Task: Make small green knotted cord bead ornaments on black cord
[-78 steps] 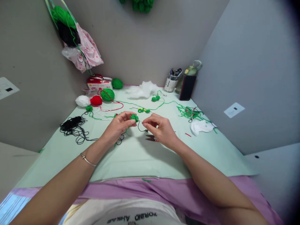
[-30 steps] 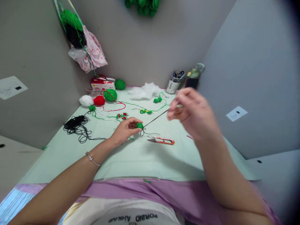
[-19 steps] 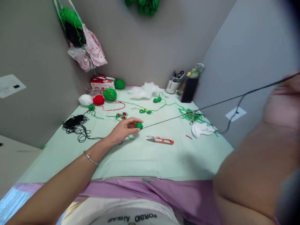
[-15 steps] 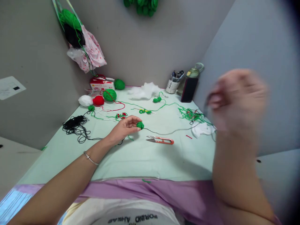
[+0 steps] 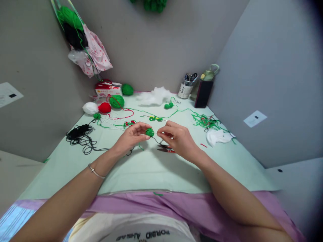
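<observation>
My left hand (image 5: 133,136) pinches a small green crocheted ball (image 5: 149,132) between thumb and fingers. Dark stitches show on the ball, and a black yarn strand (image 5: 155,139) trails from it and loops under my right hand (image 5: 176,136). That hand is closed in a pinch just right of the ball, its fingertips pointing at it; whatever they hold is too small to make out. Beneath my right hand lies a pair of orange-handled thread snips (image 5: 166,150), partly covered by hand and yarn.
Black yarn (image 5: 80,134) lies tangled at left, behind it red (image 5: 104,108), white (image 5: 91,108) and green balls (image 5: 116,101). White stuffing (image 5: 155,96) sits at the back. Right are green scraps (image 5: 205,120), a pen cup (image 5: 185,89), a phone (image 5: 204,94) and a bottle (image 5: 209,74).
My right hand has come down from high on the right to beside the green ball. The black strand, stretched out to the right before, now hangs slack. My left hand still holds the ball.
</observation>
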Demonstrator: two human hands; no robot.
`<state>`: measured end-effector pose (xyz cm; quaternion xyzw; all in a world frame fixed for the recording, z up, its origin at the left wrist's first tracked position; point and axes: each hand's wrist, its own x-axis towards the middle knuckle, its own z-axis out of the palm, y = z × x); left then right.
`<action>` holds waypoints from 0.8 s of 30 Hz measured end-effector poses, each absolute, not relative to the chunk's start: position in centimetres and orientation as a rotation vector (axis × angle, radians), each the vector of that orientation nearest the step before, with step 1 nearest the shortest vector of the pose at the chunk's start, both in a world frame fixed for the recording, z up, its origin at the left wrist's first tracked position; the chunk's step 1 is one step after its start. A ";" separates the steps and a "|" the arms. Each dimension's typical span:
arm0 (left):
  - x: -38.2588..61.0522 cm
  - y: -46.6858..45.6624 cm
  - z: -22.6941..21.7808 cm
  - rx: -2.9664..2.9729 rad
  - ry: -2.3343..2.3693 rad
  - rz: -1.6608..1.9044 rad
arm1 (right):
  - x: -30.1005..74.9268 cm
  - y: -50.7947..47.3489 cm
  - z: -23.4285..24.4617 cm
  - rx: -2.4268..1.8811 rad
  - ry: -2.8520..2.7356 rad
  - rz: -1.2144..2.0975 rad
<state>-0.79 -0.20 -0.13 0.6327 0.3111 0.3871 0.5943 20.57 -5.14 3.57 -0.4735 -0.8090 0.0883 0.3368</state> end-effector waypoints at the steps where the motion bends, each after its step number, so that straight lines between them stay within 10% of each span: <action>1: -0.8 -0.2 -0.1 1.470 0.725 0.904 | 20.5 -5.1 3.6 -1.240 -2.112 0.228; 24: -0.2 -0.6 -0.1 1.397 0.709 0.916 | 19.6 -4.7 2.3 -1.226 -1.983 0.435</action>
